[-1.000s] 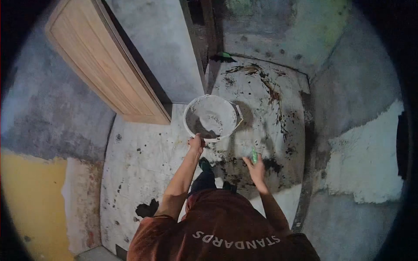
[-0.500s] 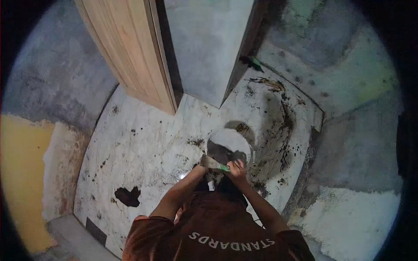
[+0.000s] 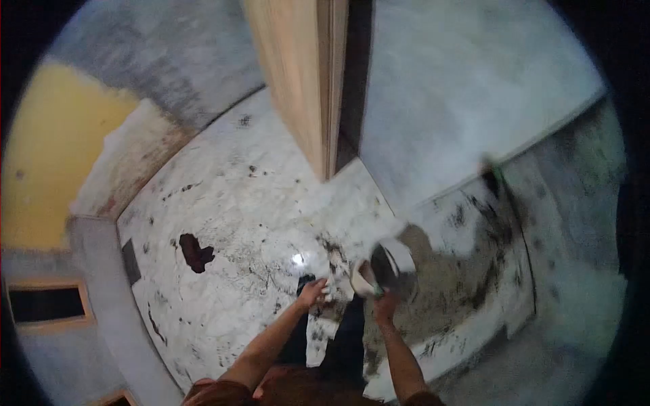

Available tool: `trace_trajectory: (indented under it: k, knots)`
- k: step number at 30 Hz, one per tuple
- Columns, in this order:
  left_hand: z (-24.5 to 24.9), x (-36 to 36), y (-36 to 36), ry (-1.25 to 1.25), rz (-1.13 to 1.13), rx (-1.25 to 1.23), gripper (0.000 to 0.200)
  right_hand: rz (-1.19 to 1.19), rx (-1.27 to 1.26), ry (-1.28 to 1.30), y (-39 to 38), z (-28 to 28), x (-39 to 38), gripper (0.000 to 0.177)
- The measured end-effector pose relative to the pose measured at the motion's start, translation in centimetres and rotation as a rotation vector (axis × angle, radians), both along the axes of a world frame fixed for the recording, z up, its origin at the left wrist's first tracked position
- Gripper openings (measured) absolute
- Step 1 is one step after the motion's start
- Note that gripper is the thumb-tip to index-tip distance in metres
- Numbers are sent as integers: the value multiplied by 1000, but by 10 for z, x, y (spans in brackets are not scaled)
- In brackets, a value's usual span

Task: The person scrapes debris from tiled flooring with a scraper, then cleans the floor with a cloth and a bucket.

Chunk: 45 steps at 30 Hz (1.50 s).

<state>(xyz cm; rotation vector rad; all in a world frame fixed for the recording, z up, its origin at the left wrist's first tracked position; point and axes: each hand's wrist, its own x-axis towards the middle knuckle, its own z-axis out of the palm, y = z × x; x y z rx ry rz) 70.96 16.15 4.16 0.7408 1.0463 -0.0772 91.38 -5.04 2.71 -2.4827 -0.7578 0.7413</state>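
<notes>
My right hand (image 3: 386,308) is closed on a putty knife (image 3: 366,279) with a green handle. Its broad pale blade is blurred and points up and left, in front of a round white bucket (image 3: 404,256). The bucket's inside looks dark and shadowed; I cannot make out what it holds. To the left, my left hand (image 3: 313,292) hangs above the floor with fingers apart and nothing in them, separated from the knife by a short gap.
Dark smears and crumbs mark the pale floor (image 3: 223,162). A dark reddish-brown scrap (image 3: 196,253) lies at left. A wooden door (image 3: 298,74) stands ahead beside a grey wall (image 3: 467,88). Patchy yellow paint (image 3: 61,155) covers part of the left wall.
My view has swung to the right and the room appears shifted. My left hand has come off the putty knife's blade and moved apart; my right hand still grips the handle.
</notes>
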Motion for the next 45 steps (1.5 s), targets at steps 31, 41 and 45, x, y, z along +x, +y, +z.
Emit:
trace_trajectory:
  k: [31,41,45]
  knots:
    - [-144,-108,-86,651,-65,563,26,63,-645,-70,-65,-358,216,67]
    - [-50,-260,-59,1246,-154,513,24,359,-488,187,121,-118,120,46]
    - [-131,-310,2,1153,-44,455,22,314,-349,264,229,-75,66,39]
